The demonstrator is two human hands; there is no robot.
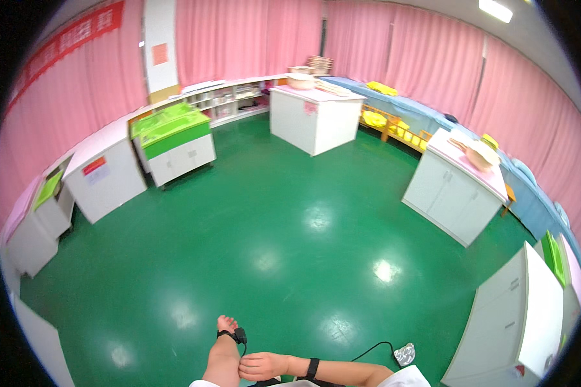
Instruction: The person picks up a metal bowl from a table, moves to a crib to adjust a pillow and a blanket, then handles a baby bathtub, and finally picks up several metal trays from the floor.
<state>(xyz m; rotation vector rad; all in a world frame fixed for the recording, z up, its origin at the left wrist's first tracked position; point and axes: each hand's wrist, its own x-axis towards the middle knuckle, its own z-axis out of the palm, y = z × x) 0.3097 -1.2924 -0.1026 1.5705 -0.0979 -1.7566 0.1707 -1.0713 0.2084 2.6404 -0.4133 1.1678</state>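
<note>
Nearer the body than the black box [240,335], the right grip [259,366] lies curled against the left forearm [221,365]; I cannot tell whether it holds the box's cable [245,349]. The box sits at the left wrist. Just beyond the box, the left grip [226,323] is too blurred to judge. Far beyond the box stands a white counter [292,122].

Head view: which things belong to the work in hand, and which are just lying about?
In hand:
- left hand
- black wrist device
- right hand, at the left forearm

Lying about:
- green-topped units
- pale basin at right
- yellow bundles
</note>
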